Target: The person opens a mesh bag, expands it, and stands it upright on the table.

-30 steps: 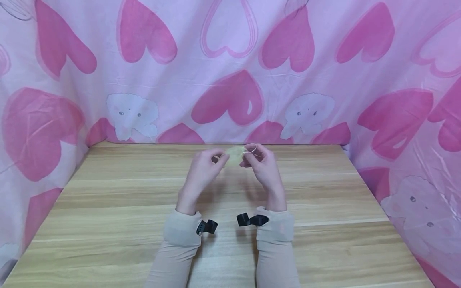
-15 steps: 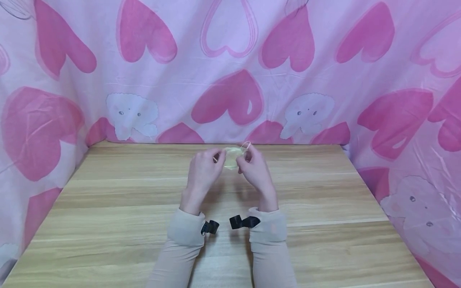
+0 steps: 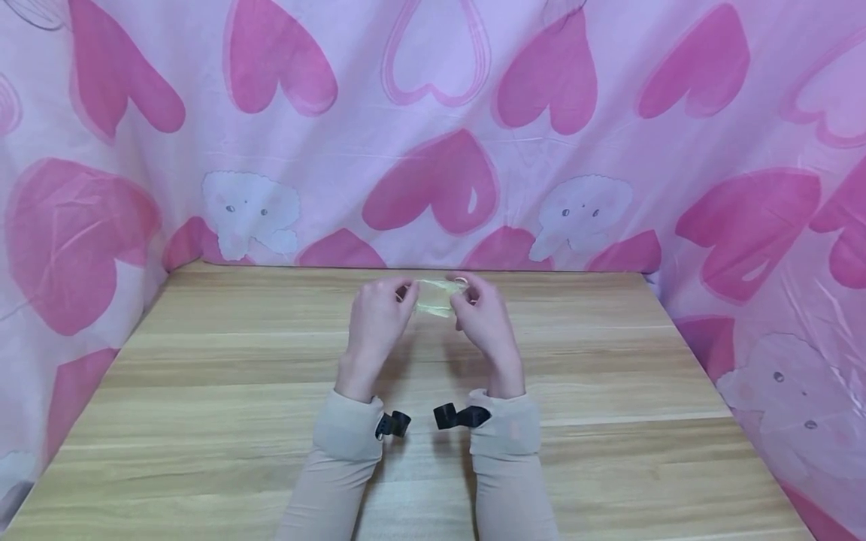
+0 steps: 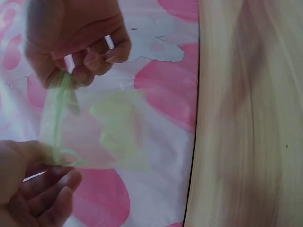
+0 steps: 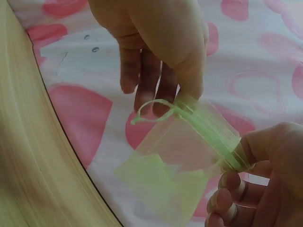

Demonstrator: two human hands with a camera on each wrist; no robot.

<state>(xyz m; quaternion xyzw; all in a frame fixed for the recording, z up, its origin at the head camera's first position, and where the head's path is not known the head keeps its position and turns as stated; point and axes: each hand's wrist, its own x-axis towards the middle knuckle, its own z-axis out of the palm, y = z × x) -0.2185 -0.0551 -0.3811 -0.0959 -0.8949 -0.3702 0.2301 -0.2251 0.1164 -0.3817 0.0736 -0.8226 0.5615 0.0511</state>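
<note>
A sheer pale-green drawstring pouch (image 3: pixel 434 298) is stretched between the two hands above the far part of the table. In the head view my left hand (image 3: pixel 379 315) pinches its left end between thumb and forefinger. My right hand (image 3: pixel 485 312) pinches the other end, where a thin cord loop (image 5: pixel 154 105) sticks out near the fingers. Both wrist views show the gathered top band (image 5: pixel 213 137) running from one hand to the other, with the pouch body (image 4: pixel 94 132) hanging from it. A denser yellow-green patch (image 4: pixel 116 125) shows through the lower part of the mesh.
The wood-grain table (image 3: pixel 223 421) lies beneath both arms. A pink curtain (image 3: pixel 433 180) with hearts and white animal figures rises behind its far edge and along both sides. Each wrist carries a small black camera (image 3: pixel 462 416) on a strap.
My right hand has moved left and turned slightly, closer to the left hand. The pouch now looks flatter and wider between them, and the cord loop has dropped lower. My left hand has shifted little.
</note>
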